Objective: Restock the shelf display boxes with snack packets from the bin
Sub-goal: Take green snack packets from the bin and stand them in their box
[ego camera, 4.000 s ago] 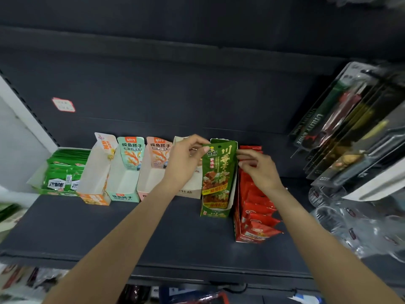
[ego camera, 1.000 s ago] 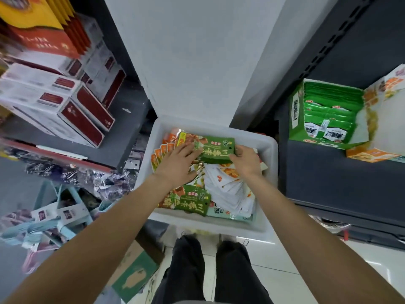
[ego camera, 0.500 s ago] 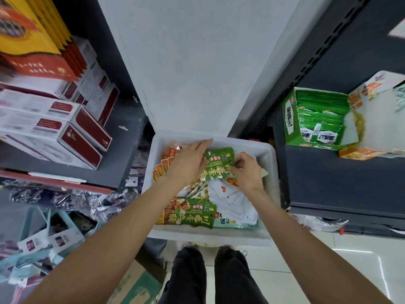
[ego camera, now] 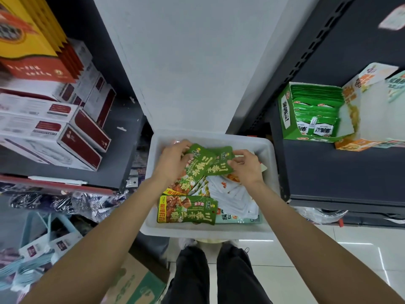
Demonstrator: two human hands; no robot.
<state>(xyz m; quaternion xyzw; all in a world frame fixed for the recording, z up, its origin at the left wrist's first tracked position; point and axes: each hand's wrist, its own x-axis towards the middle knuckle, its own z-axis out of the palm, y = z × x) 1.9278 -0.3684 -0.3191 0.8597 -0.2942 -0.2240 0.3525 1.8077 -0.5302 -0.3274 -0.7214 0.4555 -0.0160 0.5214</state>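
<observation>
two flat green foil snack packets with yellow lettering (ego camera: 206, 165) now sit lifted and fanned above the heap at the far end of the white plastic bin (ego camera: 268, 150); half a second ago only one green packet was being worked loose there, so a second has been gathered onto it. the left hand (ego camera: 173, 163) grips the left packet from its far edge, fingers curled over the top, while the right hand (ego camera: 246, 167) pinches the right packet's edge; the two hands are close together, joined by the overlapping packets. in the bin's near end another green packet (ego camera: 187, 210) lies flat, just beside a slumped stack of white sachets (ego camera: 232, 194). on the dark shelf (ego camera: 328, 172) to the right, the green cardboard display box (ego camera: 287, 113) stands full, with an orange-printed open display box (ego camera: 368, 119) touching its right side. judged from this, the pick-up is nearly finished, and the carry to the shelf is still to come.
</observation>
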